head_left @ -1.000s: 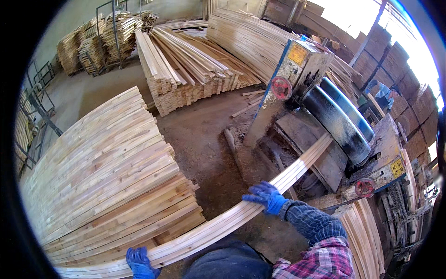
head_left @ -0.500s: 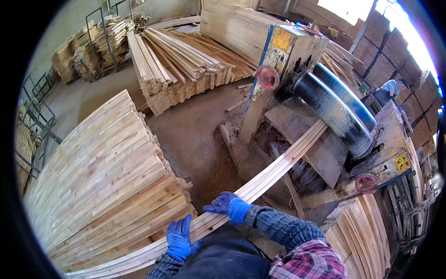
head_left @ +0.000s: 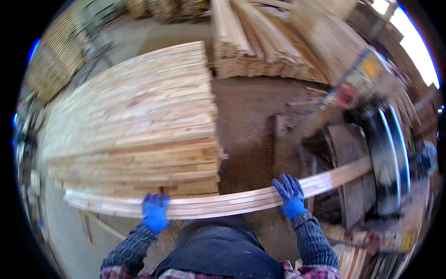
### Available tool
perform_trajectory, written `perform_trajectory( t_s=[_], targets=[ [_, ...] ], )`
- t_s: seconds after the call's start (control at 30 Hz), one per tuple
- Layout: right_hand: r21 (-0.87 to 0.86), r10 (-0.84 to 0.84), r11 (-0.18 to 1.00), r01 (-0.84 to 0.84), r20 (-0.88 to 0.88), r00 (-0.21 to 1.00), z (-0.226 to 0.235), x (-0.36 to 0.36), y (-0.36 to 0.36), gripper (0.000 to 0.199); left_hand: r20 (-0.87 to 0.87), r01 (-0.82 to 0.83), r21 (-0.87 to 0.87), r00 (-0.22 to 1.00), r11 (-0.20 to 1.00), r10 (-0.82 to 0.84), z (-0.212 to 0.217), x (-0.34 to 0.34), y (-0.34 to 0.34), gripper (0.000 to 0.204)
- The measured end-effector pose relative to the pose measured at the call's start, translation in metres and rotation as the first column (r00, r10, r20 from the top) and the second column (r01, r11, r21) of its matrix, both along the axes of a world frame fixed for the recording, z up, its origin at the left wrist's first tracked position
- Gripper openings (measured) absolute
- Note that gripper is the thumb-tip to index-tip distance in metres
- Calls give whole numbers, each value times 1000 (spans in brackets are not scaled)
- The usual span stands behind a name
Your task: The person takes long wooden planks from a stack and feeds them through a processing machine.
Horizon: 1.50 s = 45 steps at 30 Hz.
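I hold a long pale wooden board (head_left: 223, 201) flat across my front, with both hands in blue gloves. My left hand (head_left: 155, 211) grips it near its left part, close to the front edge of a big stack of sawn boards (head_left: 134, 121). My right hand (head_left: 290, 195) rests on it with fingers spread over the top, right of centre. The board's right end reaches toward a saw machine (head_left: 371, 139). The picture is blurred by movement.
Sawdust-covered floor (head_left: 246, 121) lies between the stack and the machine. More piles of planks (head_left: 260, 42) stand at the back. Stacked timber (head_left: 51, 69) fills the far left. Thin slats (head_left: 371, 265) lie at the lower right.
The view has swung left toward the stack. The board has come away from the machine and now lies level in front of me; my left hand has shifted along it.
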State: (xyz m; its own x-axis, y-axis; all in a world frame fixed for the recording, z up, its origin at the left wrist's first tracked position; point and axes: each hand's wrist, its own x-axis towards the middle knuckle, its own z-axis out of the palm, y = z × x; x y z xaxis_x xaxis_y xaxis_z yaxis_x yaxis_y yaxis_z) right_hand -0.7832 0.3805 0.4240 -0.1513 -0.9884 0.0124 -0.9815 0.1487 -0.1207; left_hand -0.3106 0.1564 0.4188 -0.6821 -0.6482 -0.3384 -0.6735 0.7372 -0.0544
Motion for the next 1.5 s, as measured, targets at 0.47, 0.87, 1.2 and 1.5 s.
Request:
perform_trajectory(
  t_s=[0.47,0.87,1.2,1.5],
  targets=[
    [30,396,881,-472,502,769,22,64,-79,78,-157,-52,-140,987,989,30,19,87,-7,105],
    [149,264,903,-404,548,793,4,97,-141,51,-223,-94,-166,973,982,56,-13,70,4,59],
    [295,265,835,-465,526,808,-26,185,-223,50,-602,-141,493,657,858,454,-12,154,-68,60],
    [528,132,742,-413,488,863,-92,230,-262,53,115,-38,992,-82,-119,990,-324,272,-149,61]
  ],
)
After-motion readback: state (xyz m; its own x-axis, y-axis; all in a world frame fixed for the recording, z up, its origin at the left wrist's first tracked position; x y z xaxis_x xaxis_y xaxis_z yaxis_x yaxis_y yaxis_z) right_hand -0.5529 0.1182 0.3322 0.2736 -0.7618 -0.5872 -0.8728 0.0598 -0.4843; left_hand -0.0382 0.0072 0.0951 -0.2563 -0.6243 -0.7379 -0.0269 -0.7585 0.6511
